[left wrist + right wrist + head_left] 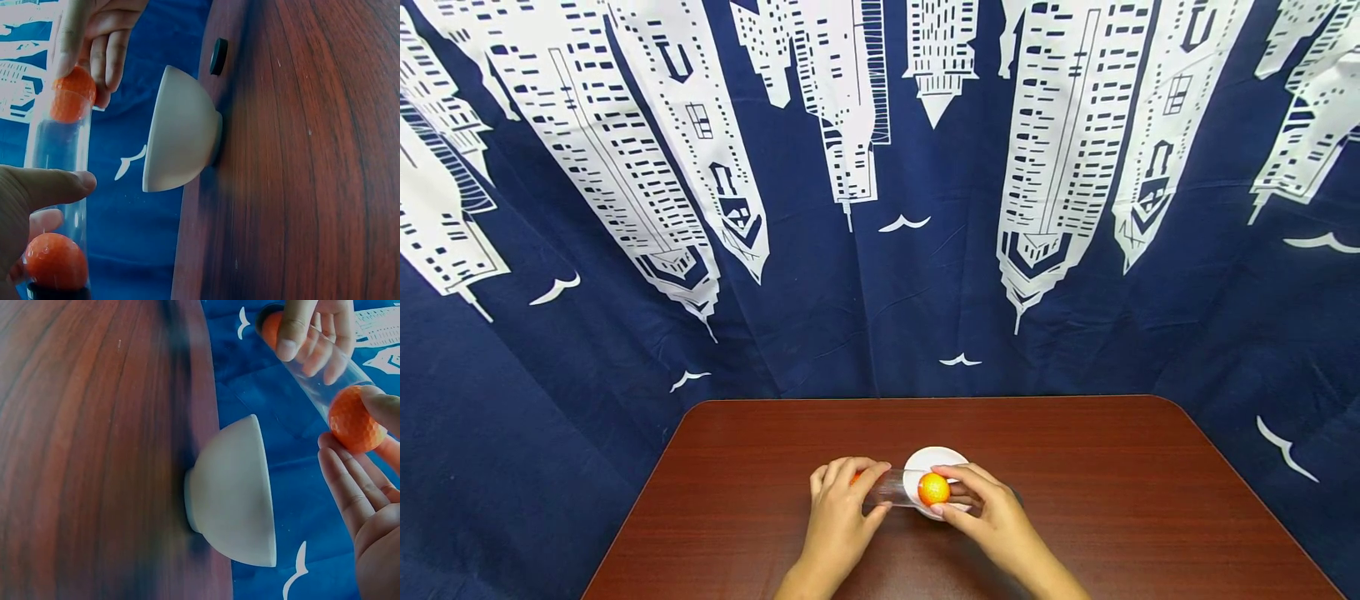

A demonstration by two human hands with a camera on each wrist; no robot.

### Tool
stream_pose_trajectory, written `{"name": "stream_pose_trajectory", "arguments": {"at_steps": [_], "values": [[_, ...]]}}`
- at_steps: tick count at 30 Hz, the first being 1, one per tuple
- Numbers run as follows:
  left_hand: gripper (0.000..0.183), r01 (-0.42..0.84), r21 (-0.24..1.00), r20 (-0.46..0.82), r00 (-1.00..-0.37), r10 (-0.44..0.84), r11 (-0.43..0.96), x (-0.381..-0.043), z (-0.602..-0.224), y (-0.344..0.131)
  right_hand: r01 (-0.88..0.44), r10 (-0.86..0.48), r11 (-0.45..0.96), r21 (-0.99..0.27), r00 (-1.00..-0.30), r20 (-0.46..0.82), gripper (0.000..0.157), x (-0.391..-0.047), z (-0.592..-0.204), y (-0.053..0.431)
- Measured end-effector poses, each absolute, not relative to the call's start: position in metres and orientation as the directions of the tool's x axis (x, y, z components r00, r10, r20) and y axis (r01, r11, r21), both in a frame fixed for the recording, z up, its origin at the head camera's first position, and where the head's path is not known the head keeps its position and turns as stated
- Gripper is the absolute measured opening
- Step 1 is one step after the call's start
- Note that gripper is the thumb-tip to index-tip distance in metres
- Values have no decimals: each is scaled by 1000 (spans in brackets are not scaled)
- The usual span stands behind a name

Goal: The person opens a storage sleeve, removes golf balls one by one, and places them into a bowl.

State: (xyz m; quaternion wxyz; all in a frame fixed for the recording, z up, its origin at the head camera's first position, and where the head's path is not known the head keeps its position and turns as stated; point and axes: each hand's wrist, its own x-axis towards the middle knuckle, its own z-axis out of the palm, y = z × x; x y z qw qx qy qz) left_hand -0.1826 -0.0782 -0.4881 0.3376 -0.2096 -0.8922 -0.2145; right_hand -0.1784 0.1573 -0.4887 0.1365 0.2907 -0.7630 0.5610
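My left hand (837, 521) grips a clear plastic tube (897, 488) held sideways above the table. An orange golf ball (56, 262) sits inside at the tube's far left, against a black end cap (59, 293). With thumb and fingers, my right hand (996, 512) pinches a second orange golf ball (934, 489) at the tube's uncapped right mouth, partly within it in the left wrist view. Just beyond and below the tube stands a white bowl (928, 457), upright; the hands and tube partly cover it from above.
A loose black cap (219, 56) lies on the brown wooden table (760, 450), to the right of the bowl. Behind the table hangs a dark blue curtain (820, 333) printed with white buildings and birds.
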Motion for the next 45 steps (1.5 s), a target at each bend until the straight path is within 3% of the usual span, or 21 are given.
{"name": "stream_pose_trajectory", "arguments": {"at_steps": [6, 11, 17, 28, 33, 45], "values": [[62, 500, 290, 697, -695, 178, 816, -185, -490, -79, -622, -281, 239, -746, -780, 560, 43, -181, -484, 161], [62, 486, 329, 691, -708, 144, 810, -186, -490, -79, -653, -281, 333, -680, -757, 590, 43, -186, -480, 167], [59, 461, 416, 631, -767, 116, 784, -184, -489, -80, -659, -283, 497, -564, -738, 613, 44, -194, -480, 172], [59, 452, 464, 609, -788, 97, 762, -184, -487, -82, -437, -243, 807, -397, -859, 451, 43, -201, -479, 169], [59, 457, 470, 609, -787, 97, 755, -183, -486, -80, -414, -267, 850, -327, -872, 410, 42, -206, -480, 169], [59, 465, 469, 616, -781, 99, 751, -183, -487, -80, -463, -359, 871, -164, -829, 428, 37, -213, -482, 168]]}}
